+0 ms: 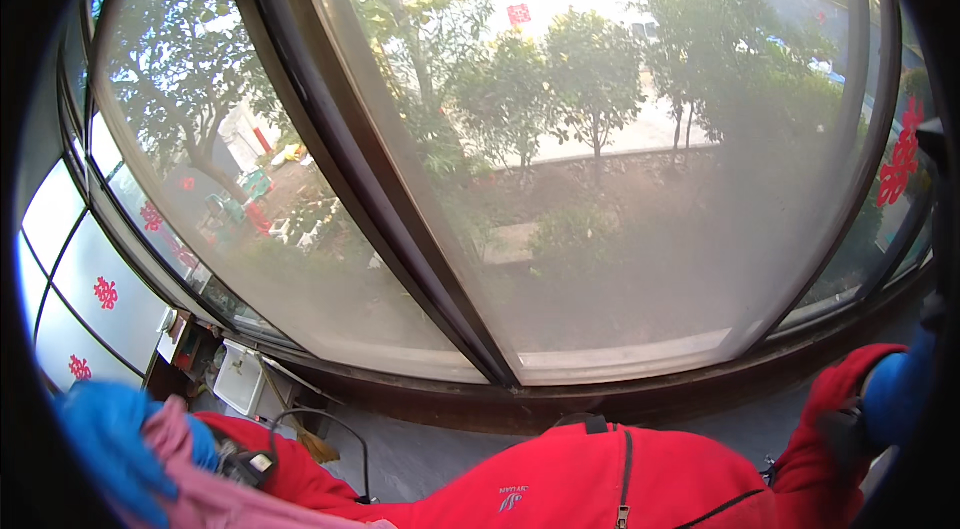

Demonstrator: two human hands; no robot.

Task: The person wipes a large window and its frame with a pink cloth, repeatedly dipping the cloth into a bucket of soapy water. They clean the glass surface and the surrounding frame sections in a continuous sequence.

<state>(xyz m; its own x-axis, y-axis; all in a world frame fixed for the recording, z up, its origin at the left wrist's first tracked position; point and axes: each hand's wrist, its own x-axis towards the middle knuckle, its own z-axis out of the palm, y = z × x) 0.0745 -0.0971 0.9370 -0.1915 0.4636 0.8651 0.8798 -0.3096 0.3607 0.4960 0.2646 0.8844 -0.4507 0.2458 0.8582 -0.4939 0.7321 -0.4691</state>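
My left hand (112, 446), in a blue glove, is at the lower left, its fingers around a pink cloth (217, 499). The cloth trails down to the right, in front of my red sleeve. My right hand (896, 394), also blue-gloved, is at the far right; its fingers fade into the dark rim of the picture and their grip is hidden. A dark object (931, 311) shows just above it, too dim to name. Ahead of me stands a large window pane (637, 266), hazy and streaked, beside a dark metal window frame (405, 251).
A window ledge (420, 398) runs along the bottom of the panes. On the floor at left are a white plastic bin (240, 379), a broom (316, 446) and a cluttered shelf (187, 341). Red paper cut-outs (106, 293) are on the panels at left. Trees (596, 79) stand outside.
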